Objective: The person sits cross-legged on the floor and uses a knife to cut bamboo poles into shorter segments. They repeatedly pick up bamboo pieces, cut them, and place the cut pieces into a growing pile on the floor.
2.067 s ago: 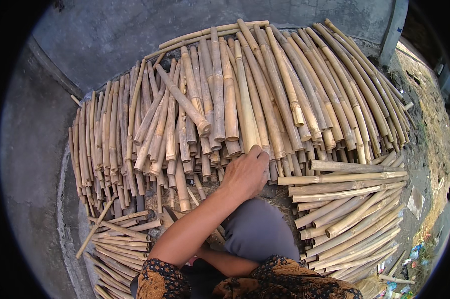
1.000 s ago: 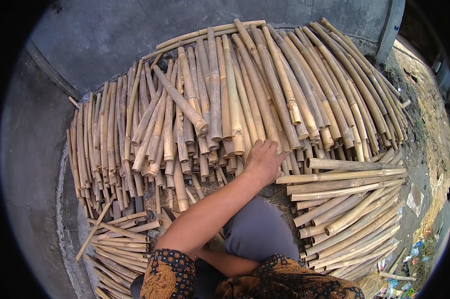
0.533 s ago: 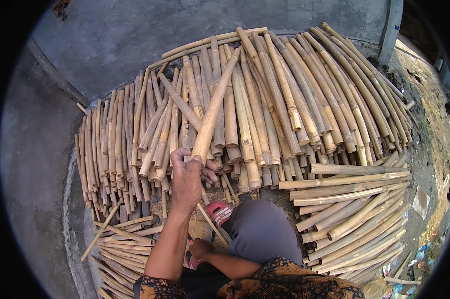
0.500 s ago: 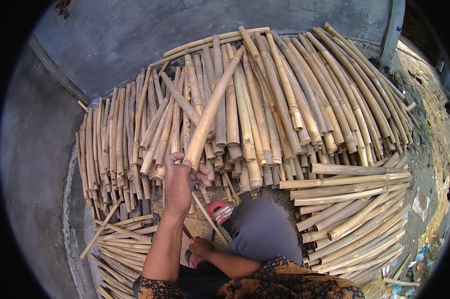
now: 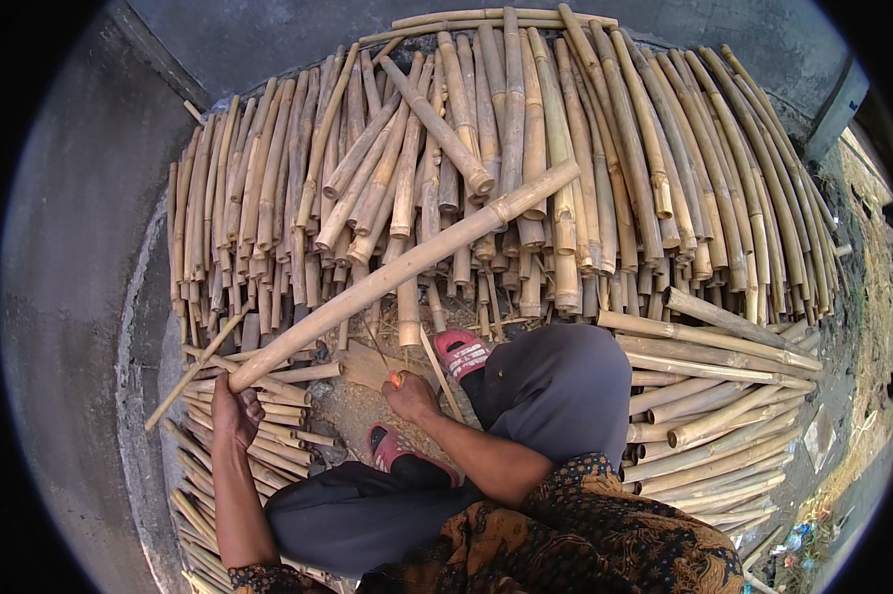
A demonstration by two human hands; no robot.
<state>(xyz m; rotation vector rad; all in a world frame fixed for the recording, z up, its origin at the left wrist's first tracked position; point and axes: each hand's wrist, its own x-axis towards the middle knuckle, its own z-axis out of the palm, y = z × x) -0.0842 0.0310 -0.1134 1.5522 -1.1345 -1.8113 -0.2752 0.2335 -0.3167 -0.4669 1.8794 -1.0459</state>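
The long bamboo pole (image 5: 397, 280) is up in front of the person; it slants from its low end at the left to its high end at the right, and it passes in front of the big bamboo pile (image 5: 644, 158); I cannot tell if its high end touches that pile. The left hand (image 5: 236, 414) has its fingers curled around the low end of the pole; the right hand (image 5: 414, 398) has its fingers wrapped around a tool with an orange handle (image 5: 397, 379), and a thin dark blade points up and away from it; this hand is below the pole and apart from it. Near the tool, a flat wooden board (image 5: 365, 366) lies on the ground; a thin strip of bamboo (image 5: 440, 376) lies just to the right of the right hand. Two red shoes (image 5: 461, 353) are on the person's feet; one grey knee (image 5: 575, 386) is bent up at the right. More short bamboo lies in a right stack (image 5: 723, 422) and a left stack (image 5: 280, 460); a grey wall (image 5: 298, 40) stands behind the big pile.
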